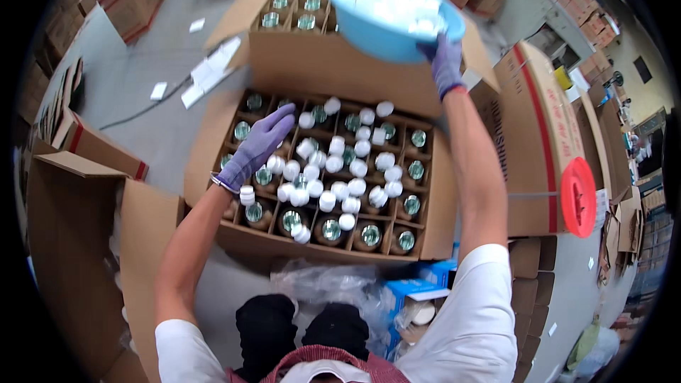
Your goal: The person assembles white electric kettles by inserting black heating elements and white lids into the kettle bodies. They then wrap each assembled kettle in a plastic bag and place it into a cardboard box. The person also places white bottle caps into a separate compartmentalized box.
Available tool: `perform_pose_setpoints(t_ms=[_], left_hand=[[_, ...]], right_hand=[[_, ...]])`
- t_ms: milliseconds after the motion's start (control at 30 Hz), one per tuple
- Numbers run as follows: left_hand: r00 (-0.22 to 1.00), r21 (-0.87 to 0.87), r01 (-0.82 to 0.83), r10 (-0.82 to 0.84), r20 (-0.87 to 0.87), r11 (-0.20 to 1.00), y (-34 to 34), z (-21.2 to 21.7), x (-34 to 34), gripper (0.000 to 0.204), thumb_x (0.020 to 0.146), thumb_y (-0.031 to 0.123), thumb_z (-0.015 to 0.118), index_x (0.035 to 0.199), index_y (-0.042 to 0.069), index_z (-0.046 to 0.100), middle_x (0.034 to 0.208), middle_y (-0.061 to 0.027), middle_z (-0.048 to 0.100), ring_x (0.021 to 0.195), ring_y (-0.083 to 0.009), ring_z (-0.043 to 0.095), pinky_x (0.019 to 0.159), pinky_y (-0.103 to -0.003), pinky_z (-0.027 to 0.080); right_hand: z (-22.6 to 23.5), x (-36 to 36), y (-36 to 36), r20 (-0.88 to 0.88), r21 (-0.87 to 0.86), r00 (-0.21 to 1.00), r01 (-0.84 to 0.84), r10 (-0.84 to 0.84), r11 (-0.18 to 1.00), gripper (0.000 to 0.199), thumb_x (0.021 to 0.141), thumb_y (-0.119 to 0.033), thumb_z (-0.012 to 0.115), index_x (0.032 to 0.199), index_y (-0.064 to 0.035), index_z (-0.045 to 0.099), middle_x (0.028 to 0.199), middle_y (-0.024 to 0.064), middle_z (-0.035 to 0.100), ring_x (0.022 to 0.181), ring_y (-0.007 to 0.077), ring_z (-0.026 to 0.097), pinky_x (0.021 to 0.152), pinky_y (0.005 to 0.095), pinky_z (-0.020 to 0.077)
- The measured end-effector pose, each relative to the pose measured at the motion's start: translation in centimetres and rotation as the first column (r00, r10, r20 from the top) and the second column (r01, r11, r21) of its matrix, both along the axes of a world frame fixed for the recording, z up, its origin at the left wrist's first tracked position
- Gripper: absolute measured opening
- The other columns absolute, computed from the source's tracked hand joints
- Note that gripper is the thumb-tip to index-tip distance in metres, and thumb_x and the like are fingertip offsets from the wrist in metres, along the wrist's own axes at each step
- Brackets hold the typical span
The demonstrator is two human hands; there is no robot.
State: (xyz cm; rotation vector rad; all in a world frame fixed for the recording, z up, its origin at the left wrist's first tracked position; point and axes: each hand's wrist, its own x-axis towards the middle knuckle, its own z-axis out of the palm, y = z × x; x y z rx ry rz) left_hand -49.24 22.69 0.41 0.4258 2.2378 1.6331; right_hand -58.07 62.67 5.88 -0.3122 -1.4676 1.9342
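Note:
In front of me stands an open carton (pixel 319 250) with cardboard dividers, a clear glass bottle (pixel 331 229) in many of its cells. White caps (pixel 327 201) lie scattered over the bottle tops and dividers, mostly around the middle. My left hand (pixel 264 143), in a purple glove, is over the carton's left side with its fingers stretched out, holding nothing. My right hand (pixel 445 64), gloved alike, grips the near right rim of a light blue basin (pixel 376 41) heaped with white caps. The basin is above the far carton's right part.
Behind is a second divided carton (pixel 284 57) of bottles. A tall closed carton (pixel 528 142) with a red lid-like disc (pixel 578 197) on its side stands right. An open carton (pixel 78 241) is at left. Clear plastic film (pixel 326 282) and a blue box (pixel 404 298) lie near my legs.

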Motion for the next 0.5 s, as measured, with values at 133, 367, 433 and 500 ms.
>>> perform_pose_setpoints(t_ms=[133, 367, 433, 500], left_hand=[[0.970, -0.277, -0.019, -0.049, -0.237, 0.961, -6.5, -11.5, 5.4, 0.048, 0.093, 0.022, 0.060, 0.133, -0.003, 0.053, 0.132, -0.0220, 0.057, 0.124, -0.0340, 0.055, 0.106, -0.038, 0.042], [0.854, -0.761, 0.000, -0.396, -0.338, 0.648, -7.6, -19.9, 7.6, 0.065, 0.084, 0.029, 0.066, 0.141, 0.006, 0.047, 0.136, -0.0173, 0.054, 0.132, -0.0368, 0.043, 0.115, -0.052, 0.025], [0.802, -0.817, -0.076, -0.452, -0.390, 0.572, -7.6, -21.1, 8.6, 0.070, 0.083, 0.034, 0.066, 0.143, 0.006, 0.043, 0.133, -0.0159, 0.054, 0.129, -0.0368, 0.045, 0.115, -0.053, 0.023], [0.790, -0.786, -0.115, -0.423, -0.443, 0.608, -7.6, -21.5, 8.7, 0.073, 0.082, 0.033, 0.068, 0.144, 0.006, 0.042, 0.131, -0.0154, 0.054, 0.128, -0.0364, 0.045, 0.115, -0.053, 0.023]], right_hand=[[-4.7, 2.5, -3.7, 0.142, 0.320, 0.928, -0.372, 0.344, 0.871, 0.040, 0.095, -0.021, 0.057, 0.132, -0.0059, 0.051, 0.125, 0.0127, 0.060, 0.112, 0.0273, 0.060, 0.096, 0.0374, 0.0492], [-24.9, 11.7, 3.1, 0.628, 0.743, 0.711, -0.427, -0.316, 0.515, 0.065, 0.086, -0.037, 0.062, 0.141, -0.0077, 0.047, 0.137, 0.0250, 0.051, 0.124, 0.0401, 0.053, 0.105, 0.0452, 0.0425], [-25.4, 9.6, 1.5, 0.627, 0.753, 0.708, -0.443, -0.325, 0.486, 0.066, 0.086, -0.039, 0.062, 0.144, -0.0122, 0.044, 0.142, 0.0244, 0.046, 0.125, 0.0405, 0.052, 0.105, 0.0452, 0.0427], [-25.9, 6.6, 0.0, 0.549, 0.825, 0.723, -0.388, -0.419, 0.411, 0.068, 0.085, -0.037, 0.064, 0.146, -0.0193, 0.041, 0.145, 0.0221, 0.043, 0.121, 0.0423, 0.053, 0.101, 0.0480, 0.0456]])
